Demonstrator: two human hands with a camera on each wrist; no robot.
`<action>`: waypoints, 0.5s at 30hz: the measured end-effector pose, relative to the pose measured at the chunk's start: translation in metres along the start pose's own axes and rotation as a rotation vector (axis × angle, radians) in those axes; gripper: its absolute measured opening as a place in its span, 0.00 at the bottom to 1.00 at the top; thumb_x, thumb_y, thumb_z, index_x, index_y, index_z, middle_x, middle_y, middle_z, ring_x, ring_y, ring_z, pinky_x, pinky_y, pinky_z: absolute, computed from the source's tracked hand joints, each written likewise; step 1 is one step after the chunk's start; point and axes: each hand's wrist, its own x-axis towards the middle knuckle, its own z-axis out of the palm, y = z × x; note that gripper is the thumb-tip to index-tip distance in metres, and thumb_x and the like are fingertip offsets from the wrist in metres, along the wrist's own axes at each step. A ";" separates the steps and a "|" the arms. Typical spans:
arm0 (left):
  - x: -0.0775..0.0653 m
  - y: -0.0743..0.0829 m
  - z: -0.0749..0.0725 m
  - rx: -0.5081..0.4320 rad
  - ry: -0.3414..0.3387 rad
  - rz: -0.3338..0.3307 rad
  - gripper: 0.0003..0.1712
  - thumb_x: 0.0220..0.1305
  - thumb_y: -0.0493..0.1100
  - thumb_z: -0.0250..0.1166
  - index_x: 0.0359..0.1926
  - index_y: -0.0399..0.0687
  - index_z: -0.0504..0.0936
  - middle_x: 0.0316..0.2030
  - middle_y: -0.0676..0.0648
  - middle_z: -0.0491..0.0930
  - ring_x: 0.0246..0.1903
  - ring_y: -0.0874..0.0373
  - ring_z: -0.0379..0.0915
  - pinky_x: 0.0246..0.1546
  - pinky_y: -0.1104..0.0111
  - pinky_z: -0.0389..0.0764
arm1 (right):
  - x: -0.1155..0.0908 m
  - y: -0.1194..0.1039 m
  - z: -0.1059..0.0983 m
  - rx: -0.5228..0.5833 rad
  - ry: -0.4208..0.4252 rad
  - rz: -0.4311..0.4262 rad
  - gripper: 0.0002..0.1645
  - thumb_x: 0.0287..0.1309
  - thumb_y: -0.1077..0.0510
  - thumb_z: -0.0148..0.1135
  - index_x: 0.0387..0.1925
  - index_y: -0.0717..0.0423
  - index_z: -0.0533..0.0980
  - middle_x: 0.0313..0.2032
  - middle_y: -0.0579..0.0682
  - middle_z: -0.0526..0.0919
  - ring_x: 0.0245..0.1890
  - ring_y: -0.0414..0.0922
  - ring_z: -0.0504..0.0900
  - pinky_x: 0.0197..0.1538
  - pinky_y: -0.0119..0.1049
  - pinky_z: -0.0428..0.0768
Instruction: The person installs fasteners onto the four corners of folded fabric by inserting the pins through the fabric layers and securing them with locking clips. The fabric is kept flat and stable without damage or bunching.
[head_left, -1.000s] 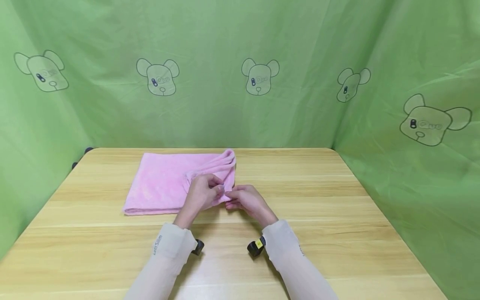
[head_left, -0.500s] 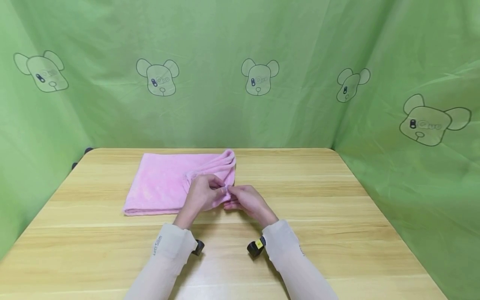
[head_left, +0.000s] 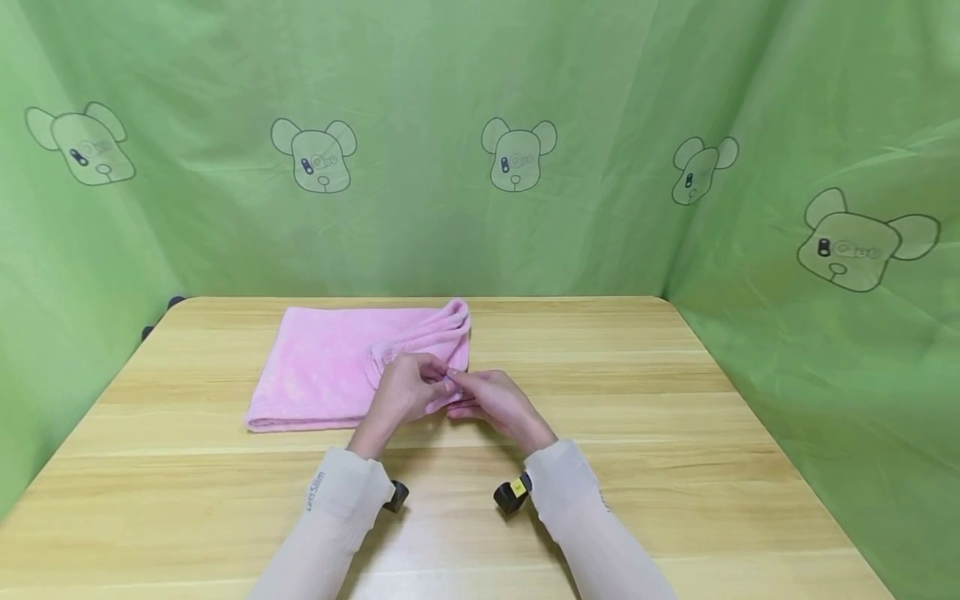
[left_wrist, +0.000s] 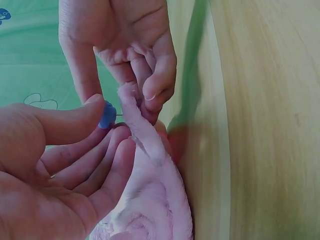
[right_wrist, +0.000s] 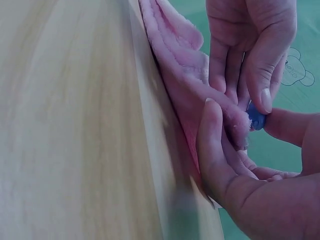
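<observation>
A folded pink plush cloth [head_left: 322, 362] lies on the table, its right end turned back in layers. My left hand [head_left: 407, 387] pinches a blue push pin [left_wrist: 107, 115] between thumb and fingers; in the left wrist view, its thin metal shaft points at the cloth's edge. Opposite, my right hand [head_left: 501, 400] holds that edge, with fingers behind the fabric and the thumb against the pin's blue head [right_wrist: 257, 117]. Whether the tip has entered the cloth cannot be made out. The head view mostly hides the pin behind the fingers.
The wooden table [head_left: 645, 483] extends around the cloth and beneath both forearms. Green curtains [head_left: 420, 225] printed with bear heads surround its back and sides. A small black camera is strapped at each wrist.
My right thumb has moved up and left from the cloth edge onto the pin beside my left fingertips. My left hand has dipped slightly; the cloth stays nearly where it was.
</observation>
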 end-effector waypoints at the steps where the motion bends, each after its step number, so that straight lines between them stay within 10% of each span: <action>1: 0.000 0.000 0.000 -0.001 -0.003 -0.002 0.12 0.54 0.38 0.74 0.40 0.44 0.86 0.33 0.50 0.85 0.31 0.59 0.79 0.40 0.62 0.81 | 0.000 0.000 0.000 0.001 0.006 0.000 0.21 0.69 0.56 0.57 0.49 0.73 0.76 0.38 0.62 0.85 0.40 0.55 0.83 0.44 0.40 0.83; 15: -0.001 0.001 0.003 0.021 -0.025 -0.021 0.16 0.47 0.35 0.76 0.39 0.40 0.85 0.29 0.49 0.83 0.29 0.58 0.78 0.38 0.62 0.80 | 0.001 0.002 0.001 0.018 0.032 -0.027 0.17 0.67 0.64 0.55 0.48 0.78 0.74 0.30 0.54 0.84 0.32 0.47 0.83 0.39 0.34 0.84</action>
